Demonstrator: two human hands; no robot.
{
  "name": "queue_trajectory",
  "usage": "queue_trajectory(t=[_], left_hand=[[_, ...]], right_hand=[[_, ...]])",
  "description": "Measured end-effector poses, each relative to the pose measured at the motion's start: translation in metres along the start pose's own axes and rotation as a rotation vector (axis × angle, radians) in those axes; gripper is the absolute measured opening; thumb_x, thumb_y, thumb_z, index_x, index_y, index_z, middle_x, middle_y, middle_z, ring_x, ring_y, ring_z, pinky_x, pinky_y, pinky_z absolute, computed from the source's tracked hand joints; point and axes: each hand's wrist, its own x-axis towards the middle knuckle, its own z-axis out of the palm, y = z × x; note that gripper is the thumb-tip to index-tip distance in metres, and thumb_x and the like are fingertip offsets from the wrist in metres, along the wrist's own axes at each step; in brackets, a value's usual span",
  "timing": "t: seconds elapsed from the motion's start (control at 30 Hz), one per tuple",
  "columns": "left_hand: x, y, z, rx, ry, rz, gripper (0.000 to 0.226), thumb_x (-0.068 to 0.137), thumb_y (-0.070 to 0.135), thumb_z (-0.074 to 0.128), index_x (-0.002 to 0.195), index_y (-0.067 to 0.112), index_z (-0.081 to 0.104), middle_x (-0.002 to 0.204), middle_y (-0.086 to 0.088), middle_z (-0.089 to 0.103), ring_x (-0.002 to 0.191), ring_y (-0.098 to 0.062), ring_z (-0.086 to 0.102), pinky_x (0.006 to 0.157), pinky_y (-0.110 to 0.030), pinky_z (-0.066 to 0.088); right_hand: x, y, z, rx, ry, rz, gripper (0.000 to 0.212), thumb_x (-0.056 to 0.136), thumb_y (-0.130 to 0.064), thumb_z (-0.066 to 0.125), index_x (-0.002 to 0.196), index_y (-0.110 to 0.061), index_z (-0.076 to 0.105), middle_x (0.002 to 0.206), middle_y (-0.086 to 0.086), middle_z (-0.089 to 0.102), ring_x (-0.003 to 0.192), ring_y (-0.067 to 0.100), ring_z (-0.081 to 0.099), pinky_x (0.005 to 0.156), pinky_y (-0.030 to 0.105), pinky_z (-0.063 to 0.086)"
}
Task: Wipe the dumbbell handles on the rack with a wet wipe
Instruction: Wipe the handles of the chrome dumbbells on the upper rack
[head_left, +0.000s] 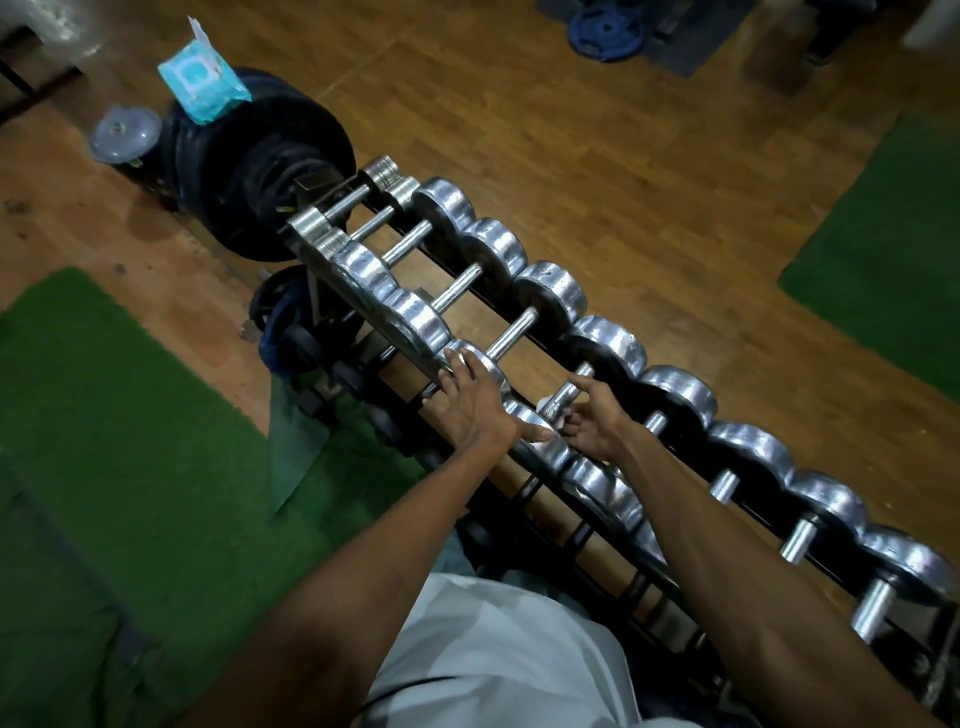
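Note:
A long black rack (332, 262) runs from upper left to lower right and carries several chrome dumbbells. My left hand (470, 397) lies flat, fingers spread, on the near chrome heads (530, 421). My right hand (592, 418) curls under a steel dumbbell handle (571, 387), thumb over the top. A bit of white wet wipe (545, 404) shows at the handle's near end beside my fingers. The farther handles (511, 332) lie bare.
A teal wet-wipe pack (200, 83) sits on a stack of black weight plates (260, 166) at the rack's far end. Green mats (104, 415) lie left and far right on the wood floor. Blue plates (605, 26) rest at the top.

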Motion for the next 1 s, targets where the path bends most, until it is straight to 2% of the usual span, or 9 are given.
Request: queue_trajectory(t=[0.13, 0.23, 0.33, 0.47, 0.57, 0.67, 0.77, 0.87, 1.0], left_hand=[[-0.006, 0.002, 0.005, -0.009, 0.032, 0.028, 0.166, 0.047, 0.076, 0.088, 0.162, 0.011, -0.013, 0.169, -0.013, -0.022, 0.158, -0.034, -0.009, 0.121, -0.064, 0.011], [-0.008, 0.002, 0.004, 0.008, 0.025, 0.05, 0.162, 0.052, 0.075, 0.086, 0.162, 0.008, -0.013, 0.169, -0.016, -0.022, 0.158, -0.036, -0.009, 0.123, -0.066, 0.009], [-0.009, 0.002, 0.002, 0.021, 0.013, 0.072, 0.161, 0.053, 0.075, 0.086, 0.162, 0.005, -0.011, 0.168, -0.02, -0.021, 0.158, -0.037, -0.007, 0.123, -0.065, 0.012], [-0.009, 0.002, 0.007, 0.043, 0.051, 0.114, 0.154, 0.058, 0.075, 0.084, 0.162, 0.003, -0.006, 0.168, -0.025, -0.015, 0.157, -0.043, -0.002, 0.124, -0.062, 0.014], [-0.015, 0.006, 0.014, 0.102, 0.103, 0.184, 0.137, 0.07, 0.069, 0.081, 0.161, 0.0, 0.006, 0.168, -0.029, -0.003, 0.155, -0.047, 0.004, 0.126, -0.058, 0.012], [-0.025, 0.013, 0.021, 0.178, 0.16, 0.278, 0.116, 0.081, 0.058, 0.077, 0.159, -0.003, 0.016, 0.167, -0.029, 0.012, 0.156, -0.045, 0.008, 0.125, -0.059, 0.012], [-0.037, 0.021, 0.035, 0.243, 0.218, 0.408, 0.088, 0.087, 0.036, 0.074, 0.155, 0.001, 0.032, 0.164, -0.021, 0.027, 0.153, -0.039, 0.021, 0.123, -0.057, 0.017], [-0.051, 0.028, 0.045, 0.193, 0.234, 0.51, 0.054, 0.084, 0.023, 0.073, 0.134, 0.013, 0.057, 0.14, -0.009, 0.054, 0.133, -0.03, 0.043, 0.112, -0.049, 0.033], [-0.062, 0.03, 0.057, 0.123, 0.203, 0.546, 0.033, 0.086, 0.037, 0.073, 0.112, 0.017, 0.065, 0.122, -0.003, 0.065, 0.125, -0.026, 0.047, 0.101, -0.041, 0.038]], right_hand=[[0.01, 0.007, -0.003, -0.159, 0.126, -0.068, 0.018, 0.093, -0.009, 0.062, 0.078, -0.01, 0.052, 0.042, 0.001, 0.04, 0.034, 0.011, 0.038, 0.053, 0.029, 0.042], [0.02, 0.015, -0.004, -0.246, 0.308, -0.135, 0.024, 0.077, 0.002, 0.079, 0.095, 0.003, 0.064, 0.058, 0.014, 0.06, 0.042, 0.019, 0.057, 0.053, 0.032, 0.053], [0.027, 0.021, -0.008, -0.311, 0.464, -0.21, 0.022, 0.067, -0.002, 0.084, 0.079, 0.001, 0.065, 0.063, 0.02, 0.063, 0.047, 0.028, 0.063, 0.054, 0.038, 0.056], [0.007, 0.023, -0.009, -0.241, 0.438, -0.295, 0.017, 0.072, 0.004, 0.082, 0.077, 0.001, 0.066, 0.078, 0.026, 0.07, 0.062, 0.034, 0.071, 0.056, 0.045, 0.062], [-0.018, 0.028, -0.012, -0.075, 0.378, -0.381, 0.018, 0.082, 0.011, 0.073, 0.096, 0.001, 0.067, 0.086, 0.023, 0.07, 0.063, 0.028, 0.07, 0.05, 0.035, 0.06], [-0.039, 0.036, -0.023, -0.033, 0.423, -0.434, 0.031, 0.083, 0.009, 0.073, 0.113, 0.001, 0.069, 0.091, 0.017, 0.073, 0.069, 0.023, 0.071, 0.061, 0.035, 0.064], [-0.054, 0.046, -0.036, 0.008, 0.454, -0.462, 0.029, 0.086, 0.01, 0.07, 0.112, -0.002, 0.07, 0.092, 0.015, 0.071, 0.069, 0.024, 0.071, 0.062, 0.035, 0.063], [-0.065, 0.053, -0.05, -0.032, 0.534, -0.5, 0.028, 0.086, 0.008, 0.07, 0.108, -0.01, 0.071, 0.106, 0.013, 0.07, 0.079, 0.028, 0.074, 0.065, 0.04, 0.064], [-0.069, 0.062, -0.072, -0.276, 0.661, -0.553, 0.045, 0.086, -0.006, 0.077, 0.128, -0.011, 0.059, 0.111, 0.01, 0.069, 0.089, 0.022, 0.071, 0.073, 0.042, 0.063]])
